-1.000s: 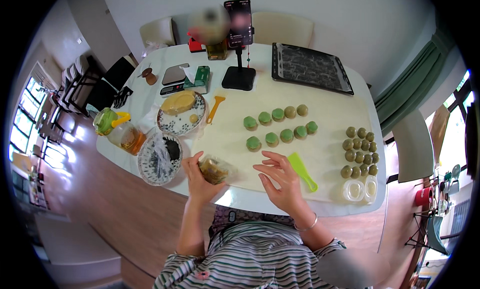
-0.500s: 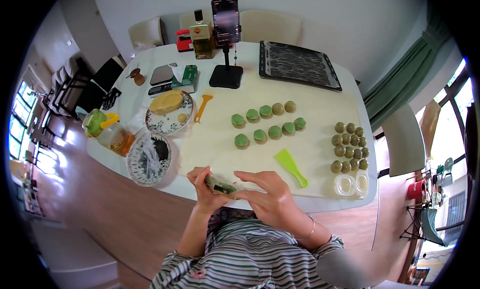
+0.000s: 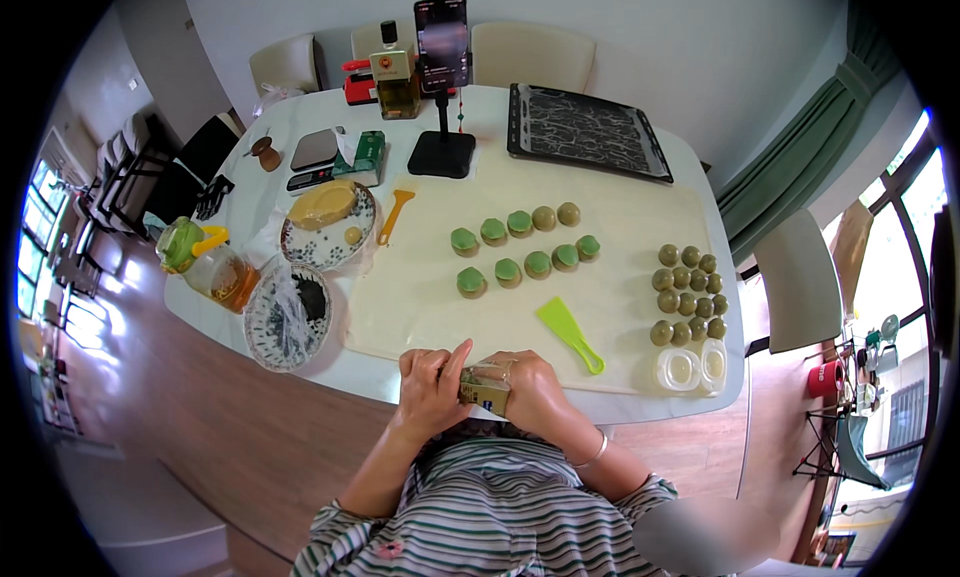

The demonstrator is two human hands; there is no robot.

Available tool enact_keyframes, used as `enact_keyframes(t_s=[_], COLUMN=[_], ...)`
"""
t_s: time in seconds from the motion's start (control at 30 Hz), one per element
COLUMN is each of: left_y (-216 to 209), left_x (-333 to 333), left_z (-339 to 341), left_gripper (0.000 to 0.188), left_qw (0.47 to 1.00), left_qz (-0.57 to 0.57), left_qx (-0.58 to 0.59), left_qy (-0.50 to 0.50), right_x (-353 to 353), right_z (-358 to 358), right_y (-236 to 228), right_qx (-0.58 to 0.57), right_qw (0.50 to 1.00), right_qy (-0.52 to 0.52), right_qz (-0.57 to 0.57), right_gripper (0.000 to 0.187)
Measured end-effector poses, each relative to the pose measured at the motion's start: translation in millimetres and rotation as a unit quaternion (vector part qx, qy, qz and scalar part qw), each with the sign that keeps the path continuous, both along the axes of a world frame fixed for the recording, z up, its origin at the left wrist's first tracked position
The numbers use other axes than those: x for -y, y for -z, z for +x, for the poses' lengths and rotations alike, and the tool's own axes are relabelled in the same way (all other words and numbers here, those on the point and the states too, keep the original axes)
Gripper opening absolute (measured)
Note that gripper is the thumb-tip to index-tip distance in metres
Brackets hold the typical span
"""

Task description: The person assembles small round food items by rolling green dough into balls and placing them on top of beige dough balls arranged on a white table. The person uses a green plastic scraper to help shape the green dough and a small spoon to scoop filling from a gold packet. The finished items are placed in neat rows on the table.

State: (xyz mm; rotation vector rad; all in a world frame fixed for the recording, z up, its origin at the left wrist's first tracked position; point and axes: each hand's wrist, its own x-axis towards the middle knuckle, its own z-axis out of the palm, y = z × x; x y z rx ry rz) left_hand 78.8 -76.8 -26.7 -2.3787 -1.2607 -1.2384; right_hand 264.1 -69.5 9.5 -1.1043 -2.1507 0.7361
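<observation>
At the table's near edge I hold a small gold-coloured package point(image 3: 484, 390) with clear, crinkled plastic on its upper side. My left hand point(image 3: 430, 390) closes on its left end, with the thumb pointing up. My right hand point(image 3: 538, 391) wraps round the right end, its fingers curled and partly hidden. What the package holds cannot be made out. Beyond my hands, a lime-green spatula point(image 3: 568, 332) lies on the cream mat point(image 3: 420, 322). Two rows of round dough pieces point(image 3: 508, 271), most capped with green, sit farther back.
Several olive-coloured balls point(image 3: 687, 304) stand at the right beside clear plastic tubs point(image 3: 678, 370). To the left are a patterned bowl point(image 3: 258, 327), a plate with yellow dough point(image 3: 322, 205) and a pitcher point(image 3: 215, 267). A phone on a stand point(image 3: 442, 152) and a black tray point(image 3: 590, 132) stand behind.
My right hand has gone from spread fingers to curled round the package. The package has turned, showing its gold side, and both hands have shifted slightly right.
</observation>
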Motion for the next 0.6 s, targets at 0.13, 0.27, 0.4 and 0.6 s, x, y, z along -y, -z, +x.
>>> enact_keyframes(t_s=[0.13,0.27,0.4,0.6], left_y=[0.7,-1.3,-8.1,-13.7], left_x=[0.8,-0.9,1.8,8.2], left_z=[2.5,0.7,-1.2,-3.8], left_gripper=[0.081,0.083,0.088,0.094], left_qw=[0.999,0.999,0.997,0.992], left_qz=[-0.017,-0.025,-0.063,-0.119], left_qx=[-0.026,-0.034,-0.036,-0.034], left_qy=[-0.019,-0.019,-0.010,0.003], right_x=[-4.8,1.3,1.0,5.2], right_z=[-0.2,-3.8,-4.9,-4.6], right_y=[13.8,10.4,11.1,1.6], right_qx=[-0.017,-0.002,-0.013,0.041], right_qw=[1.000,1.000,0.999,0.998], right_qy=[-0.004,0.021,0.015,0.002], right_qz=[0.011,0.009,0.027,0.054], right_gripper=[0.038,0.031,0.036,0.028])
